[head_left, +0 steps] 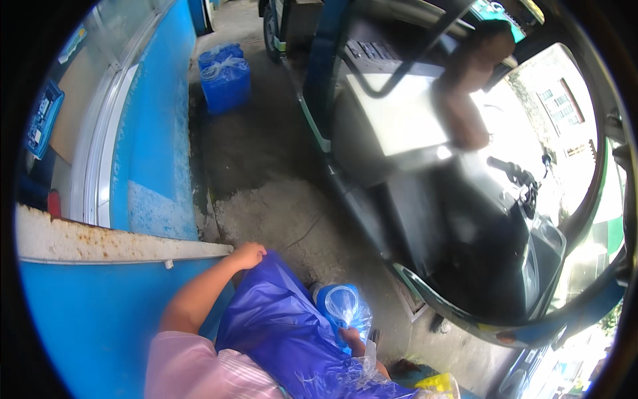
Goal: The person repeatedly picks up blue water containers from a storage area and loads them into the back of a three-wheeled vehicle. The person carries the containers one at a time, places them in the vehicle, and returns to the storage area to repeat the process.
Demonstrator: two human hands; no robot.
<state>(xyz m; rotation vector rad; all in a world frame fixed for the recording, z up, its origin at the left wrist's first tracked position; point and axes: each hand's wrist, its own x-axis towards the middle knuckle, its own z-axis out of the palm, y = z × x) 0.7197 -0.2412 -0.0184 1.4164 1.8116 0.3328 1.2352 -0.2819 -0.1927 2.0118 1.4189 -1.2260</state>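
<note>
My left hand [249, 255] pinches the upper corner of a large purple-blue plastic sheet or bag [276, 312], beside the end of a rusty white ledge. The plastic hangs in folds across my front. Low in the middle, my right hand [353, 340] is closed on the gathered clear plastic bag [362, 319] that covers a blue jug [325, 296] with a round top. The jug stands on the ground just past the purple-blue plastic. Part of my right forearm is hidden behind the plastic.
Two blue jugs in clear plastic [226, 86] stand farther off by the blue wall [159, 139]. An open-sided vehicle [392, 259] with handlebars fills the right. A blurred brown shape [465, 100] is over its pale seat. Something yellow [438, 384] lies at the lower edge.
</note>
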